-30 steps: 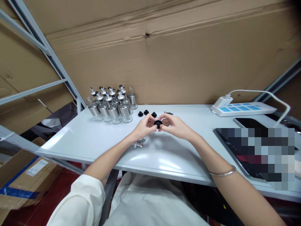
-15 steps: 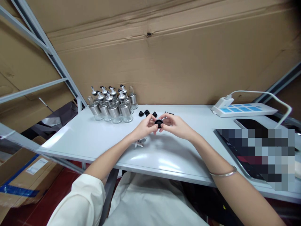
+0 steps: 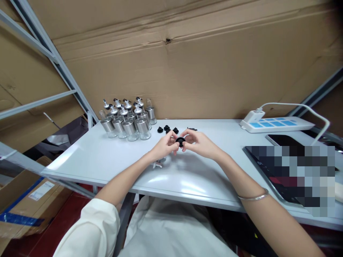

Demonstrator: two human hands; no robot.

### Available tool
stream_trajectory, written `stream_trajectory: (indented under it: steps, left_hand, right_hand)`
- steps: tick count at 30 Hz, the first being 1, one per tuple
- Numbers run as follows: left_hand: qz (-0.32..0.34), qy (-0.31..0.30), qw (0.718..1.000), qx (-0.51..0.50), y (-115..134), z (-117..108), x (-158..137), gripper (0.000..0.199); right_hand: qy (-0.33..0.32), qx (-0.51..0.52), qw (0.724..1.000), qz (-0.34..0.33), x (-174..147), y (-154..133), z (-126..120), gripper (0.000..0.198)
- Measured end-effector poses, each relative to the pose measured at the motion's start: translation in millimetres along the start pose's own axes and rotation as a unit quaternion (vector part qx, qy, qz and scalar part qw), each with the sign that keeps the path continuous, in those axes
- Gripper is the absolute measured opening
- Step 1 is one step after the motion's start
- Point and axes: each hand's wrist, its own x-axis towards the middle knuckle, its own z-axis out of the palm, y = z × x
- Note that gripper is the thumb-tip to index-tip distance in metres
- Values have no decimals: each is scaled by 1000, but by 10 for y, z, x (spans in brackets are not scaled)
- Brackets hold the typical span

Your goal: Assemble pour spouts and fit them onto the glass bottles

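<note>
Between my two hands, above the table, is a round black stopper (image 3: 180,141) with a raised rim. My left hand (image 3: 165,145) pinches it from the left, thumb at its front. From the other side my right hand (image 3: 197,143) grips it between thumb and fingers. Just beyond the hands, several similar black stoppers (image 3: 160,130) stand on the table, partly hidden by my fingers. A silver pour spout (image 3: 158,164) lies on the tabletop below my left wrist, half covered by my forearm.
Glass bottles with steel sleeves (image 3: 129,127) stand grouped at the back left, most topped with spouts. Some small black pieces (image 3: 192,129) lie behind my right hand. At right are a power strip (image 3: 278,125), a phone (image 3: 284,140) and a dark, partly pixelated flat device (image 3: 257,160).
The view has shifted very slightly. Both hands keep hold of the black stopper in nearly the same place, and nothing else has visibly moved.
</note>
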Motion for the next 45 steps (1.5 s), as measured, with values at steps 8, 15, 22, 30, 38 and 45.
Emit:
stream_trajectory:
  steps: [8, 15, 22, 30, 38, 45]
  left_hand:
    - [-3, -1, 1000, 8, 6, 2, -13, 30]
    - [-10, -1, 1000, 6, -1, 3, -3, 32]
    - [-1, 4, 1000, 11, 45, 7, -18, 32]
    - [-2, 20, 999, 37, 53, 32, -29, 22]
    - [1, 29, 998, 56, 45, 25, -32, 20]
    - [29, 55, 998, 21, 8, 23, -8, 27]
  right_hand:
    - [-1, -12, 1000, 7, -10, -36, -1, 15]
    - [0, -9, 1000, 4, -1, -22, 3, 15]
    - [-7, 15, 1000, -16, -7, -5, -8, 13]
    - [-17, 32, 999, -30, -3, 19, -8, 11]
    - [-11, 37, 998, -43, -5, 22, -1, 12]
    - [8, 48, 998, -46, 27, 24, 0, 20]
